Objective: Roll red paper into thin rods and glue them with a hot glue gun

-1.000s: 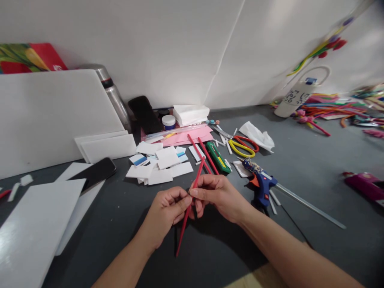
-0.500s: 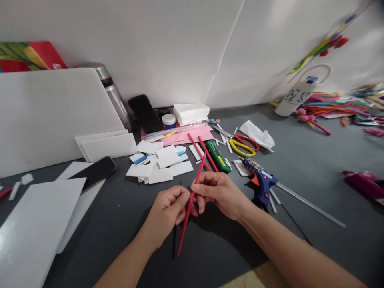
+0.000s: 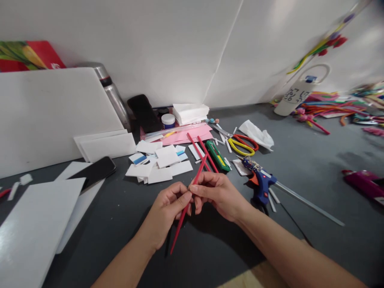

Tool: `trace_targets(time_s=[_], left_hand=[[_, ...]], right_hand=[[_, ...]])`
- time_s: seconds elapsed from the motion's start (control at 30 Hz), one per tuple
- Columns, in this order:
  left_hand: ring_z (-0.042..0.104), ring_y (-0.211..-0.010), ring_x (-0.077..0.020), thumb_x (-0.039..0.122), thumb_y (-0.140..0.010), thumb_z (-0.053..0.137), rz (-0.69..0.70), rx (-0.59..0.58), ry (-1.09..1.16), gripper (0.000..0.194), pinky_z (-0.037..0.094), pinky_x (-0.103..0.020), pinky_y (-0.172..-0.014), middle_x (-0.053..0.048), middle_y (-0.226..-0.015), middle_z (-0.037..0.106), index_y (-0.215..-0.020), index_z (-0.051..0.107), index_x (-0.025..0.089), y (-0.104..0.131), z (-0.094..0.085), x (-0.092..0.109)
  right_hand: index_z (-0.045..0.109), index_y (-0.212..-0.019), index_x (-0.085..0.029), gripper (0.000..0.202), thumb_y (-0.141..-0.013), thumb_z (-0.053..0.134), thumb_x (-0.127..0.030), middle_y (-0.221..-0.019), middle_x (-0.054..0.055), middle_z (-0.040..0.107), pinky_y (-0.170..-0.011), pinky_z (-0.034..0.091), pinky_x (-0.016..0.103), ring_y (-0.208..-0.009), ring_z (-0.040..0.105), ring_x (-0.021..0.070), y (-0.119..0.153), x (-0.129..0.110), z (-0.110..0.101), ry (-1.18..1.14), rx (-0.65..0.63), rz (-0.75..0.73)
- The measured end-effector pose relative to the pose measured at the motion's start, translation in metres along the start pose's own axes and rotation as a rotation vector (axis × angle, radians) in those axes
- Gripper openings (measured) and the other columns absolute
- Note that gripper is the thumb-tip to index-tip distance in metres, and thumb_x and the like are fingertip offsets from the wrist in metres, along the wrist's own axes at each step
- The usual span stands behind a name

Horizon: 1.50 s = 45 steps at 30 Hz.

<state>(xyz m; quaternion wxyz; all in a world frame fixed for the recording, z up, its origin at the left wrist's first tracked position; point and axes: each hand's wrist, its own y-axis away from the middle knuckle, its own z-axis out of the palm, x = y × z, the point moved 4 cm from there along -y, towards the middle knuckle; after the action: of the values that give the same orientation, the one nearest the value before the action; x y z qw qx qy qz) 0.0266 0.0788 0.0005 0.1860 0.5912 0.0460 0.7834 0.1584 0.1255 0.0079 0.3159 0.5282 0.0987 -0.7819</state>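
Observation:
A thin red stick (image 3: 180,226) is held slanting between my two hands, its lower end toward me and its upper end up to the right. My left hand (image 3: 168,208) pinches it near the middle with thumb and fingers. Close beside, the thumb and fingers of my right hand (image 3: 213,193) grip it too, and the fingertips of both hands meet. Two more red sticks (image 3: 208,154) lie just beyond, beside a green cutter (image 3: 218,156). White cards (image 3: 167,156) are heaped beyond my left hand.
A blue glue gun (image 3: 264,187) with a clear stick lies right of my right hand. Scissors (image 3: 241,147) and crumpled tissue (image 3: 257,135) are behind it. White boards (image 3: 39,224) and a black phone (image 3: 99,170) are at left; a magenta object (image 3: 364,184) lies far right.
The lower end of the held red stick has swung left. My left thumb now lies across the stick, closer to my right fingertips.

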Motion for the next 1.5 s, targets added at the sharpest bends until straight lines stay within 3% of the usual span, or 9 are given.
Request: trace_targets(time_s=[0.33,0.57,0.77,1.1,1.3,1.5], left_hand=[[0.04,-0.058,-0.0085,0.035,-0.087,0.065,-0.04,-0.07,0.078,0.02,0.024,-0.022,-0.053,-0.001,-0.074,0.06,-0.084,0.058,0.017,0.004,0.0,-0.001],[0.032,-0.051,-0.0073,0.046,-0.091,0.058,-0.047,0.014,0.09,0.035,0.018,-0.024,-0.05,-0.001,-0.066,0.06,-0.074,0.057,0.016,0.0,0.001,-0.003],[0.043,-0.057,-0.0079,0.032,-0.09,0.061,0.002,-0.039,0.138,0.024,0.027,-0.022,-0.055,0.002,-0.063,0.057,-0.073,0.054,0.017,0.001,0.006,0.002],[0.035,-0.056,-0.0073,0.031,-0.09,0.06,-0.043,-0.078,0.091,0.017,0.018,-0.024,-0.052,-0.002,-0.075,0.06,-0.087,0.06,0.014,0.001,0.0,-0.001],[0.032,-0.051,-0.0064,0.047,-0.09,0.059,-0.005,-0.012,0.041,0.035,0.02,-0.022,-0.05,0.002,-0.062,0.052,-0.074,0.055,0.016,-0.001,-0.002,-0.003],[0.029,-0.049,-0.0057,0.039,-0.09,0.061,0.014,-0.017,-0.056,0.027,0.019,-0.024,-0.048,0.001,-0.065,0.06,-0.077,0.055,0.016,-0.002,-0.004,-0.006]], right_hand=[[0.066,-0.081,-0.013,0.023,-0.08,0.078,-0.033,-0.064,0.002,0.07,-0.053,0.056,0.024,-0.05,0.067,0.0125,0.0,-0.002,-0.004,-0.008,0.013,-0.015],[0.066,-0.079,-0.014,0.026,-0.078,0.079,-0.036,-0.059,0.0,0.068,-0.052,0.056,0.025,-0.049,0.067,0.0137,0.0,-0.002,-0.001,0.001,0.015,-0.017],[0.067,-0.078,-0.014,0.024,-0.077,0.08,-0.034,-0.058,-0.001,0.067,-0.052,0.056,0.024,-0.048,0.065,0.0125,0.001,-0.002,0.001,-0.009,0.027,-0.032],[0.065,-0.077,-0.013,0.024,-0.077,0.08,-0.033,-0.062,0.001,0.069,-0.051,0.056,0.023,-0.049,0.067,0.0133,-0.001,-0.002,-0.004,-0.019,0.039,-0.008],[0.063,-0.076,-0.013,0.025,-0.077,0.08,-0.032,-0.057,0.001,0.068,-0.049,0.056,0.023,-0.046,0.066,0.013,-0.002,0.001,-0.005,-0.024,0.044,0.008],[0.063,-0.075,-0.013,0.026,-0.076,0.08,-0.032,-0.055,0.0,0.067,-0.049,0.055,0.023,-0.045,0.065,0.0133,-0.002,0.001,-0.004,-0.019,0.04,0.012]])
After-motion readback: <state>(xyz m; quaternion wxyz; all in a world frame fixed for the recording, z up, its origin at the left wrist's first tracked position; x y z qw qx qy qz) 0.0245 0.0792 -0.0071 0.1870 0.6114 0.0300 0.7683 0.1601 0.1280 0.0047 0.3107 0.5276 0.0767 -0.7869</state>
